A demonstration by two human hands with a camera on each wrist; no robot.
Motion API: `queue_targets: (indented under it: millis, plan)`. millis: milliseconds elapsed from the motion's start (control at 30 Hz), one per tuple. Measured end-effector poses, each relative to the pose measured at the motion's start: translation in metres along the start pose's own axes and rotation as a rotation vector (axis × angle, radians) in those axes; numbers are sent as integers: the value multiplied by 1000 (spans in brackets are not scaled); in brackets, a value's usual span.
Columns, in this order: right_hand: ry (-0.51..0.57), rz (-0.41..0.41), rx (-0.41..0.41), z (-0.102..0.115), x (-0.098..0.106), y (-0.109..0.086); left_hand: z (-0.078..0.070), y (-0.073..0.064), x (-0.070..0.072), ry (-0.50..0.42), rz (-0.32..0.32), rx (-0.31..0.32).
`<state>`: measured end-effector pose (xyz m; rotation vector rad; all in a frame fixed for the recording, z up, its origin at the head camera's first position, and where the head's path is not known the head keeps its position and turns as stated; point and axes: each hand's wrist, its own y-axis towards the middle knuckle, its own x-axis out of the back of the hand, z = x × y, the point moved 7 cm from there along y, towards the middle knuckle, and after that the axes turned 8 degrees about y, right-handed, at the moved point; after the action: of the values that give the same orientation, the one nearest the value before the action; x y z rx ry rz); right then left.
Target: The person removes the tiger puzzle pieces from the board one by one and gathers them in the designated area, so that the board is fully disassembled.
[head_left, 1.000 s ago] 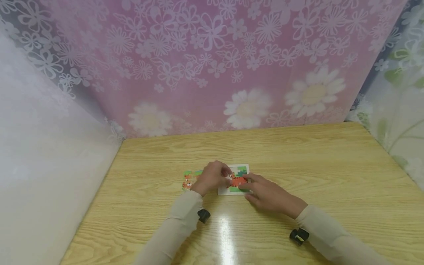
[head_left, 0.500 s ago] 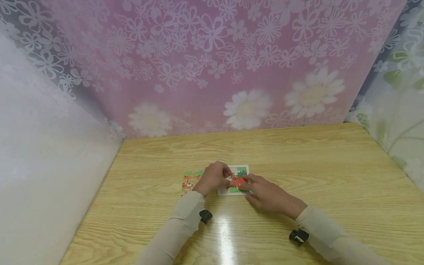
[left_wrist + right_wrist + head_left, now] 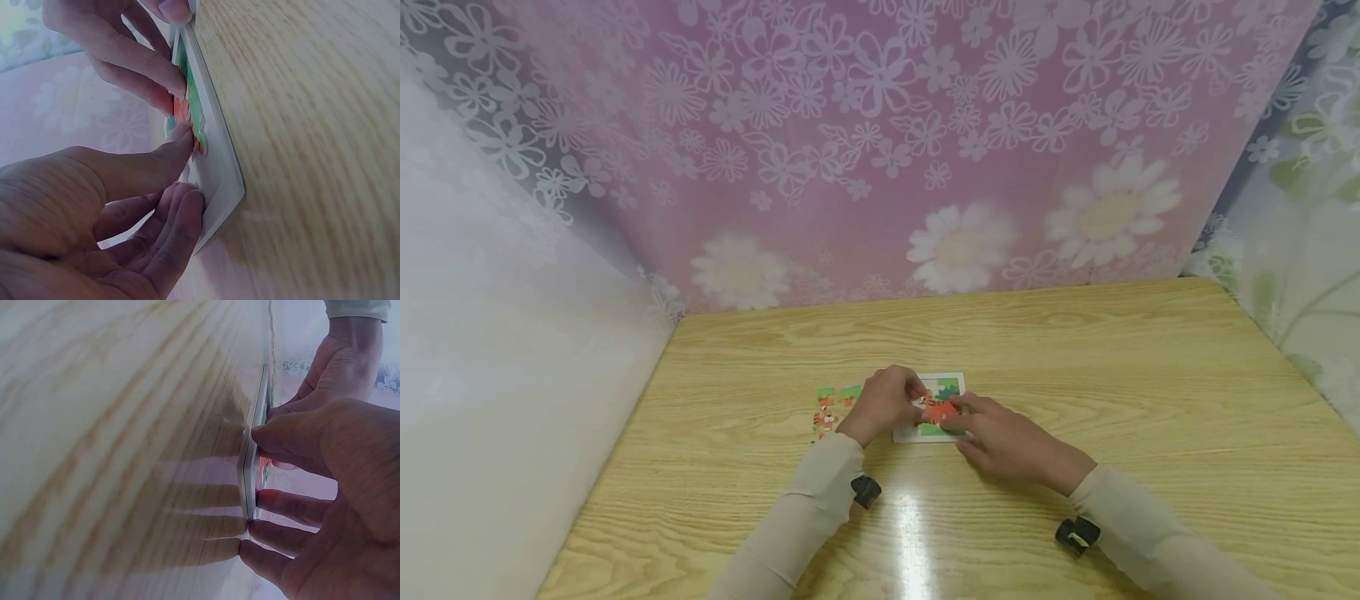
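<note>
Little has shifted: my left grip (image 3: 883, 407), loosely parted, presses on the puzzle tray (image 3: 925, 439) mid-way across the table (image 3: 662, 467); my right grip (image 3: 1011, 437), spread, touches its right side. Neither clasps anything. Fitting seems unfinished: loose pieces (image 3: 825, 419) lie toward the table's left edge.

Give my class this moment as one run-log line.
left hand: touches puzzle | right hand: touches puzzle, white frame | loose pieces: on table, left of frame

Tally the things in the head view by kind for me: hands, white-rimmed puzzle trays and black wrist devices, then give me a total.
Hands: 2
White-rimmed puzzle trays: 1
Black wrist devices: 2
Total: 5
</note>
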<state>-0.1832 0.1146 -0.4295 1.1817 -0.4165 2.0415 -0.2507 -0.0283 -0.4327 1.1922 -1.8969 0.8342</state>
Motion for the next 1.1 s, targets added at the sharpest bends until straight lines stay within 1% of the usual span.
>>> queue_targets:
  millis: [300,600,733,1100]
  plan:
    - [-4,6,7,1,1,1,3,-1,0,-65,-9,8]
    - [-8,5,3,1,1,1,2,-4,7,-119,-66,-20]
    - [-6,6,2,0,0,1,4,-6,9,-122,-85,-23]
    - [-5,11,-8,-1,0,1,4,-9,14,-149,-83,-48]
